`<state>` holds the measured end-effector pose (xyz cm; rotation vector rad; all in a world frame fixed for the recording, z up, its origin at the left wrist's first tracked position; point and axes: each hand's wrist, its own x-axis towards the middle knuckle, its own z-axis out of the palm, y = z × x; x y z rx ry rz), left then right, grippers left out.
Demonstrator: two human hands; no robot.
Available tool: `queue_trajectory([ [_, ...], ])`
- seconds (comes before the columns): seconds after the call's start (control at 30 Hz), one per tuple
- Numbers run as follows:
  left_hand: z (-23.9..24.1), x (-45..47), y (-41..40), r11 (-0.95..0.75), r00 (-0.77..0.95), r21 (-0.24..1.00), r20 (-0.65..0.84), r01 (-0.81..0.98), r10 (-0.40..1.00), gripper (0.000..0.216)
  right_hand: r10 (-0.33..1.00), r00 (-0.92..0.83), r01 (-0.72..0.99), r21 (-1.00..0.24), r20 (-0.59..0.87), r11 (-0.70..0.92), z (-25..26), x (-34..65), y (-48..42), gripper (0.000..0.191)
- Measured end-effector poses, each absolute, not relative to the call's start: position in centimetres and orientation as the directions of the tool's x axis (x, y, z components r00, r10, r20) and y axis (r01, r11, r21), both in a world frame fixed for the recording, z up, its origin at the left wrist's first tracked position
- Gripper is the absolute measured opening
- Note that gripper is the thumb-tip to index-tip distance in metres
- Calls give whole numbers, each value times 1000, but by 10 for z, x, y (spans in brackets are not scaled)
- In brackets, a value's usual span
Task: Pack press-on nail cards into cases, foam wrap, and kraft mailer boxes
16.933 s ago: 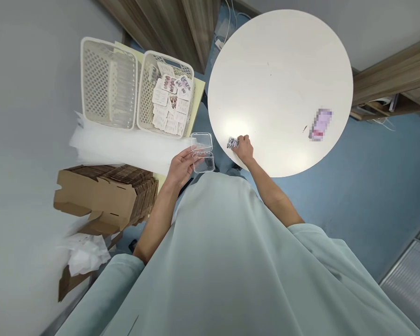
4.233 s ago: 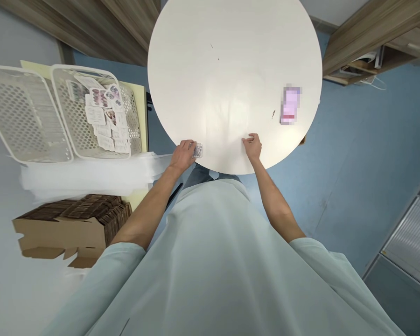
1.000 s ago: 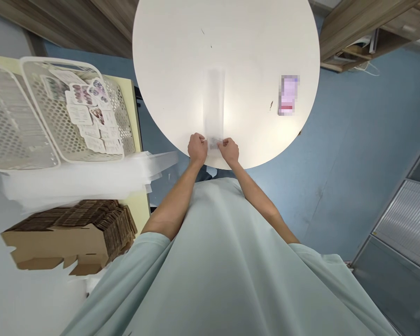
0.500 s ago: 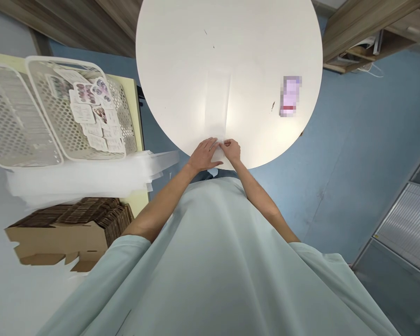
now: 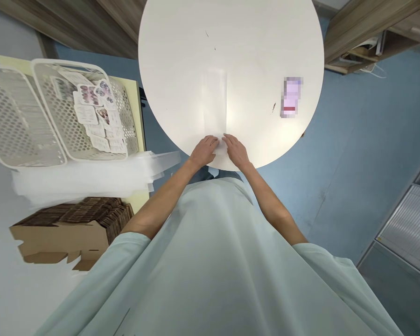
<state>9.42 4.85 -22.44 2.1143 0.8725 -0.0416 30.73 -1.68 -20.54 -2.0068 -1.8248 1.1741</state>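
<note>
A translucent, whitish strip of thin film or a flat sleeve lies lengthwise on the round white table. At its near end, on the left side, rests my left hand, its fingertips bent down and its thumb apart from them. My right hand is just across from it, with fingers stretched toward the strip's right near corner. A small gap separates the fingertips of both hands. Whether the fingertips press on the strip or only touch its edge is hard to make out.
A phone-like item blurred in pink and purple lies on the table's right. At left, a white basket of printed cards stands beside another basket, a pile of translucent sheets and folded brown cardboard boxes.
My right hand has gone from a pinch to stretched fingers and turned outward. My left fingers are more bent. The strip's right edge has shifted slightly left.
</note>
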Motion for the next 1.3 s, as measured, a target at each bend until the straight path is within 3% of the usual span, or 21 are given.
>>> queue_trajectory([
  [0.13, -219, 94, 51, -362, 733, 695, -351, 621, 583, 74, 884, -169, 775, -614, -435, -154, -205, 310, -16, 66],
  [0.3, -211, 98, 55, -207, 636, 713, -407, 670, 656, 61, 882, -170, 726, -661, -440, -190, -209, 315, -10, 56],
  [0.57, -216, 103, 68, 180, 289, 692, -504, 699, 814, 27, 874, -6, 639, -674, -487, -371, -207, 313, 15, 35],
  [0.9, -242, 115, 80, 401, 9, 610, -556, 683, 831, 11, 798, 214, 628, -546, -563, -554, -231, 300, 47, 27],
  [1.13, -247, 123, 82, 426, -44, 581, -556, 694, 830, 20, 735, 285, 632, -456, -616, -627, -234, 294, 60, 16],
  [1.23, -246, 121, 81, 301, 10, 596, -460, 745, 888, 37, 845, 218, 698, -527, -489, -485, -226, 289, 62, 21],
  [1.3, -244, 121, 83, 118, 160, 640, -360, 759, 919, 41, 901, 92, 766, -549, -423, -336, -219, 286, 62, 31],
])
